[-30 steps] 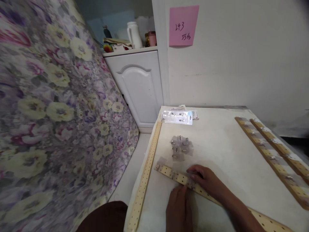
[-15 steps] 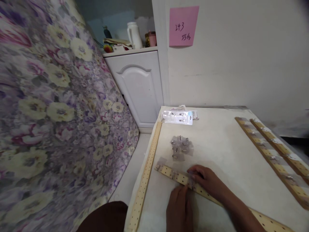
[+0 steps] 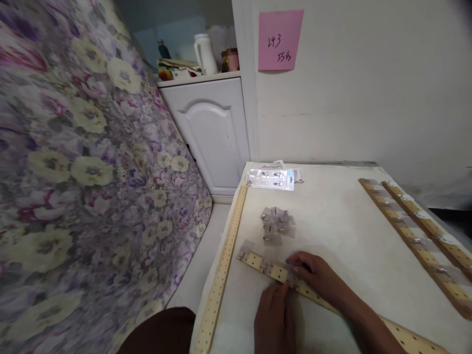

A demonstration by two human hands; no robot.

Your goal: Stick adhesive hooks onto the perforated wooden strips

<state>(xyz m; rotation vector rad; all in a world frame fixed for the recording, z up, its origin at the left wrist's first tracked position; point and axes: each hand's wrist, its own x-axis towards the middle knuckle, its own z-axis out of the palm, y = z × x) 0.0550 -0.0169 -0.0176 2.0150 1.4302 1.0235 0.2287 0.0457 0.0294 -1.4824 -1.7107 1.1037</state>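
- Curling over the perforated strip [image 3: 276,272], the right hand [image 3: 317,275] touches a clear hook [image 3: 292,280]; grip unclear.
- Left hand [image 3: 272,315]: bent at the strip's near edge; grip unclear.
- Loose hooks [image 3: 281,229]: beyond both hands.

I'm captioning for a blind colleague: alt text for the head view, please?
Left hand and right hand are at a slanting perforated strip on a white table. Beyond it lie metal hooks on clear squares; more strips line both sides.
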